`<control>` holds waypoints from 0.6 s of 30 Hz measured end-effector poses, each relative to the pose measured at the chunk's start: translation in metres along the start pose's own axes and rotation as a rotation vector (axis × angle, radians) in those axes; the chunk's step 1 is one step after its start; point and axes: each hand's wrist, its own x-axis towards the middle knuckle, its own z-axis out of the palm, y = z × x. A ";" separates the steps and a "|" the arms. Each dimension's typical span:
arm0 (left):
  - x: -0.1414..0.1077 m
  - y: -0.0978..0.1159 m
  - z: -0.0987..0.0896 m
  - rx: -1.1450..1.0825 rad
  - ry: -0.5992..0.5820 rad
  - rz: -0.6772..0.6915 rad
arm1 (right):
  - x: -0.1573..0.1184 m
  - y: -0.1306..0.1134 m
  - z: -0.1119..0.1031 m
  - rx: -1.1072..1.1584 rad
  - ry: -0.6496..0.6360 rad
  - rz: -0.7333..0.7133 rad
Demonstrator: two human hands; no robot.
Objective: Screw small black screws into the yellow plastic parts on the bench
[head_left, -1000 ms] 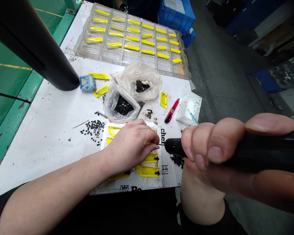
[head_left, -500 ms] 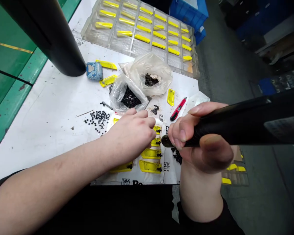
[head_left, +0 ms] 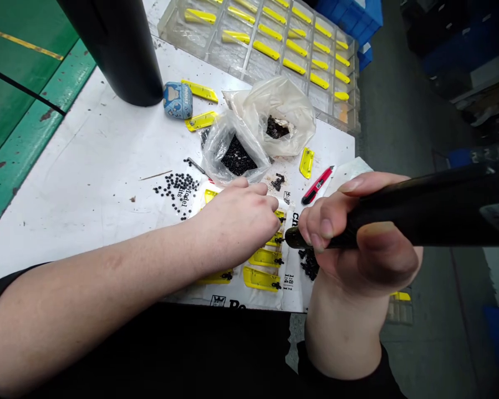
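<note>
My right hand is wrapped around a black electric screwdriver, held level with its tip to the left. That tip is at the black fitting on the end of a yellow plastic piece. Over the same piece lies my left hand, knuckles up and fingers curled down; its fingertips are hidden, so what they grip cannot be made out. More yellow pieces with black fittings lie in rows on a printed white sheet. Small black parts are heaped below the screwdriver tip.
Two plastic bags of black parts stand behind my hands, near a red utility knife. Black dots are scattered at left. Farther back are a blue patterned case, a thick black cylinder and a compartment tray of yellow pieces.
The whole view has shifted, so the table's things appear farther right and slightly higher. Both hands keep about the same pose at the yellow piece, screwdriver still in the right.
</note>
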 end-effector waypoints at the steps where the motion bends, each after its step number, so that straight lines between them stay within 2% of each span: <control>1: 0.000 0.000 0.001 -0.001 0.004 0.001 | 0.000 0.000 0.000 -0.002 -0.004 0.000; 6: 0.001 -0.001 0.001 -0.002 -0.016 -0.014 | -0.005 0.001 0.000 -0.017 -0.008 0.002; 13: 0.003 0.001 0.000 -0.037 -0.042 -0.061 | -0.017 -0.002 -0.001 -0.020 -0.018 -0.106; 18: 0.002 0.005 -0.002 -0.057 -0.050 -0.060 | -0.034 -0.005 -0.004 -0.186 0.096 -0.155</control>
